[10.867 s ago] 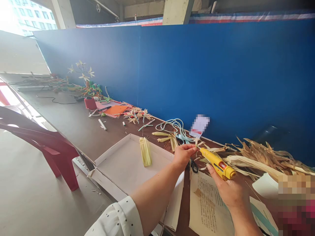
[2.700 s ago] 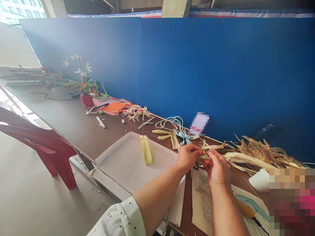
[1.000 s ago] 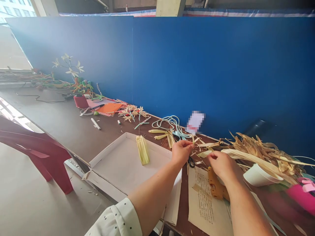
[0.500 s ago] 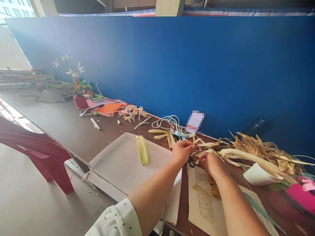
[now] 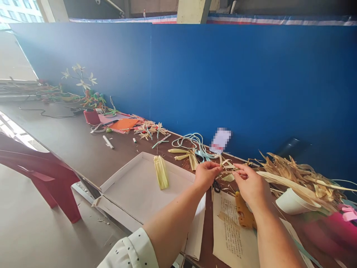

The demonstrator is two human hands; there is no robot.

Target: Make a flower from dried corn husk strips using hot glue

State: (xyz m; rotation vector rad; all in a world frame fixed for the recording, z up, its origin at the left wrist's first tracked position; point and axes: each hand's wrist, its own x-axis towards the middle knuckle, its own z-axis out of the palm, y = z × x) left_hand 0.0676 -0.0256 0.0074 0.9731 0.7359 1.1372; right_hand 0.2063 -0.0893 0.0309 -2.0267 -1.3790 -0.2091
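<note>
My left hand [image 5: 206, 175] is closed in a pinch on one end of a thin pale corn husk strip [image 5: 227, 166]. On the strip's other side, my right hand [image 5: 249, 182] pinches it between thumb and fingers. Just below my left hand show the black scissor handles [image 5: 216, 186]; the rest of the scissors is hidden. A yellow glue gun [image 5: 243, 214] lies on a printed sheet [image 5: 230, 230], partly behind my right forearm. A flat green-yellow husk piece [image 5: 161, 173] rests in the shallow white box lid [image 5: 125, 193] to the left.
Dried husks [image 5: 301, 173] and a tipped white cup [image 5: 295, 201] lie at the right, near a blurred pink object [image 5: 329, 230]. Pale blue cord [image 5: 192, 138] runs along the blue partition [image 5: 237, 82]. Orange paper [image 5: 125, 123] and a red chair [image 5: 55, 182] are left.
My right hand has risen and come up to the strip by my left hand, its fingers now pinching it. More of the glue gun shows. My left hand has barely moved.
</note>
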